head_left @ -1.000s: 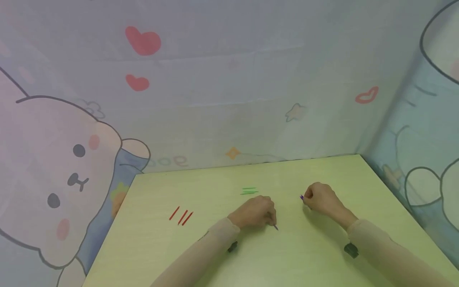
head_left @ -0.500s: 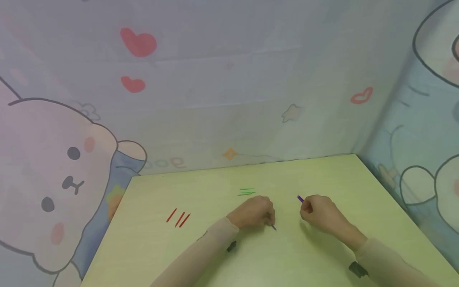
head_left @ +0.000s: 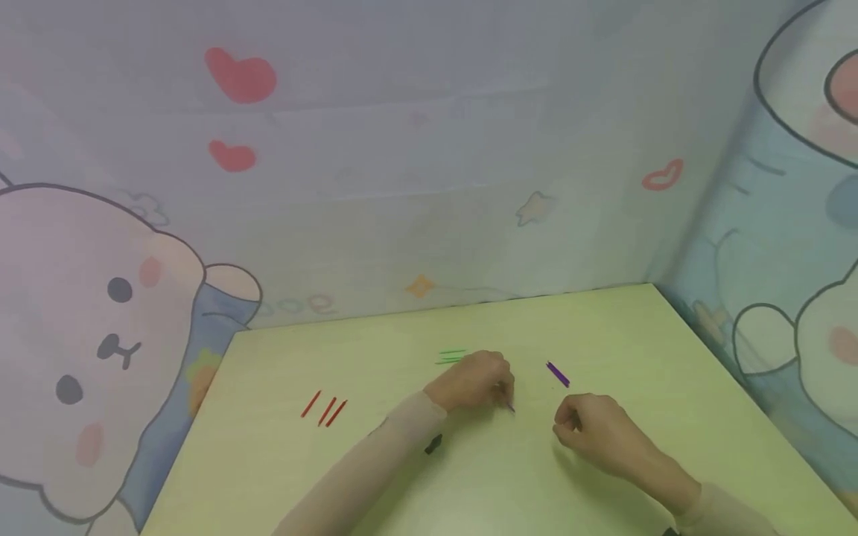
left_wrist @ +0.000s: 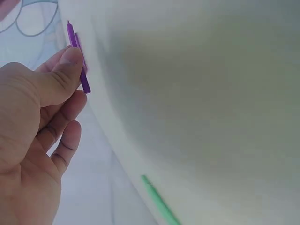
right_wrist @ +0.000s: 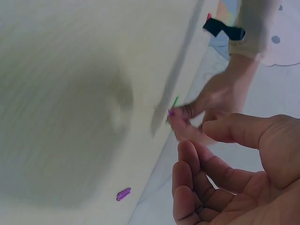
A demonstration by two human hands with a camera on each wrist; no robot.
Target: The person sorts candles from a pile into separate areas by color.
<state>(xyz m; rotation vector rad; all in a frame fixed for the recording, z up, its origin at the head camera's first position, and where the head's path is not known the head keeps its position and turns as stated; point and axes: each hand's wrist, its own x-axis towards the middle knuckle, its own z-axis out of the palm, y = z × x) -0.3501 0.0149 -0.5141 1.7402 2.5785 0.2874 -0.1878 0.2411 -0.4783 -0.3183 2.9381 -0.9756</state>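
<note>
My left hand (head_left: 472, 381) pinches a thin purple candle (left_wrist: 71, 35) between thumb and fingertips; a small wick tip shows at its upper end. In the head view only the candle's lower end sticks out below the fingers. On the table, ahead of my right hand (head_left: 599, 432), purple candles (head_left: 558, 374) lie close side by side. That hand is above the table with its fingers loosely bent and holds nothing; in the right wrist view a gap shows between the thumb and the fingers. Green candles (head_left: 450, 352) lie just beyond the left hand, which partly covers them.
Three red candles (head_left: 328, 411) lie slanted on the left part of the pale yellow-green table (head_left: 281, 484). Behind the table hangs a cloth (head_left: 375, 149) printed with hearts and cartoon animals, and it continues along both sides.
My right hand has let go of the purple candles, leaving them on the table, and has drawn back toward me. My left hand has shifted slightly forward, still pinching its candle.
</note>
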